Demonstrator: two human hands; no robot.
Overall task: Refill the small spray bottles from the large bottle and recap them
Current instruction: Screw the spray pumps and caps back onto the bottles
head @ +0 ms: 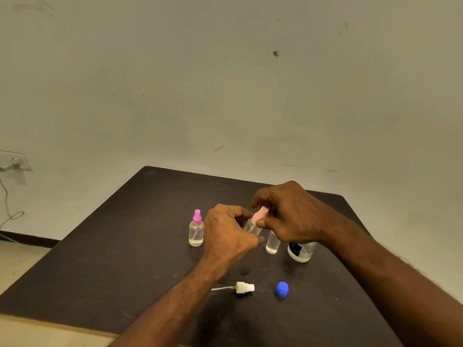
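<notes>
Two hands met on one small clear plastic spray bottle [253, 227].
Left hand [229, 234] gripped its body — right hand [290, 216] pinched the pale pink spray cap [260, 214] on top.

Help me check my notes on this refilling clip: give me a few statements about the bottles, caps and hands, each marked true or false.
1. The left hand grips the body of a small clear bottle. True.
2. The right hand holds the blue cap. False: the blue cap lies on the table; the right hand pinches the pale pink spray top of the held bottle.
3. The bottle with the bright pink spray top stands upright, untouched. True.
4. The white spray head is screwed onto a bottle. False: it lies loose on the table.
5. The large bottle lies on its side. False: it stands upright.
</notes>
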